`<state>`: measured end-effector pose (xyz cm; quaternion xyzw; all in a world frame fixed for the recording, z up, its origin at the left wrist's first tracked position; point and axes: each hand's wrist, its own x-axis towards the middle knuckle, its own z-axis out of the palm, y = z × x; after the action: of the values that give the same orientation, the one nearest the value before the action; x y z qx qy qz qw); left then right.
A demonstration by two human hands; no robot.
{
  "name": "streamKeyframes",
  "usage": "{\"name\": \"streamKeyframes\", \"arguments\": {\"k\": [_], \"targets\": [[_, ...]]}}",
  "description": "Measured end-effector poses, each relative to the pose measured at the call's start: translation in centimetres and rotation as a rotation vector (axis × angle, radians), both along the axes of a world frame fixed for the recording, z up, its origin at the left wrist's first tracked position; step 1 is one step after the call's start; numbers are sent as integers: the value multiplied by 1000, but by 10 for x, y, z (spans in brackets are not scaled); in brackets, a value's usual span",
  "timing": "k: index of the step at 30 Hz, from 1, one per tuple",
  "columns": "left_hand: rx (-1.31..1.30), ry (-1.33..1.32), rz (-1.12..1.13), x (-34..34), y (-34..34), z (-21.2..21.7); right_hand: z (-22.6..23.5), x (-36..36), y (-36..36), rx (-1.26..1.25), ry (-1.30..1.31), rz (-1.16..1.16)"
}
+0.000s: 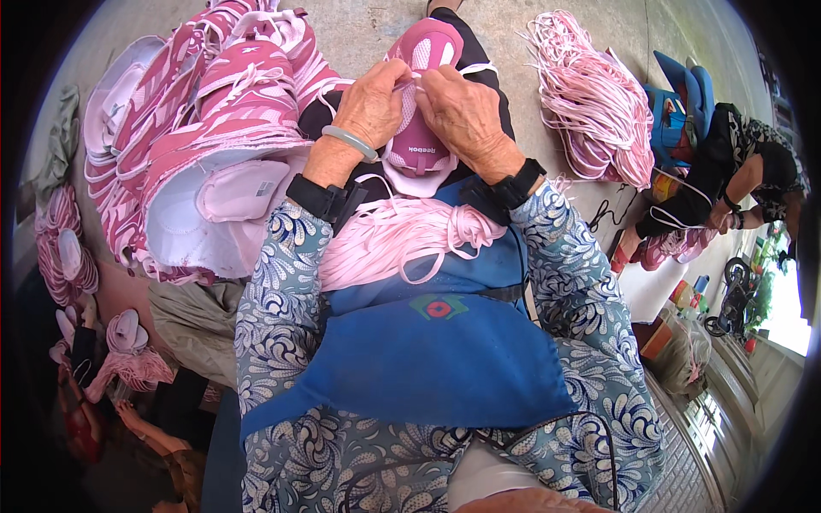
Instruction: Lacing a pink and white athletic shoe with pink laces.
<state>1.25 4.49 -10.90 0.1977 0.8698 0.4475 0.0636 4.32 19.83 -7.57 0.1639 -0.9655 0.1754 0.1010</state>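
A pink shoe upper [416, 152] lies across my lap, its dark pink tongue toward me. Over its front part my two hands almost meet. The fingers of my left hand [369, 107] are pinched on a pale pink shoelace, and those of my right hand [466, 115] pinch the lace too, close beside. One lace end [332, 87] sticks out left of my left hand; another stretch of lace [479, 67] shows beyond my right hand. Exactly where the lace runs under the fingertips is hidden. A bundle of pale pink shoelaces [402, 244] rests on my blue apron [428, 363].
Stacked pink shoe uppers [248, 85] rise at my left. A big heap of pale pink laces [590, 103] lies on the concrete floor [505, 26] at right. Other people work at both sides, one with a hand [128, 416] at lower left. A motorcycle [734, 299] stands far right.
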Motion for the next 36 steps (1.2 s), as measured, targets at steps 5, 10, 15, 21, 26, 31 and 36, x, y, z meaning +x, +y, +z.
{"name": "streamKeyframes", "arguments": {"k": [5, 10, 15, 21, 26, 31, 36], "targets": [[52, 64, 79, 6, 0, 4, -14, -13, -8, -26, 32, 114], [-29, 204, 321, 11, -23, 23, 7, -5, -3, -761, -411, -173], [520, -817, 119, 35, -31, 40, 80, 40, 3, -1372, -962, 75], [1083, -1308, 253, 28, 41, 34, 149, 102, 10, -1269, -983, 1064], [832, -1064, -76, 61, 36, 61, 141, 134, 54, -1372, -794, 269], [638, 192, -879, 134, 54, 139, 72, 120, 58, -1754, -1154, -546], [600, -359, -1350, 190, 92, 178, 50, 88, 18, -2152, -1248, 74]]}}
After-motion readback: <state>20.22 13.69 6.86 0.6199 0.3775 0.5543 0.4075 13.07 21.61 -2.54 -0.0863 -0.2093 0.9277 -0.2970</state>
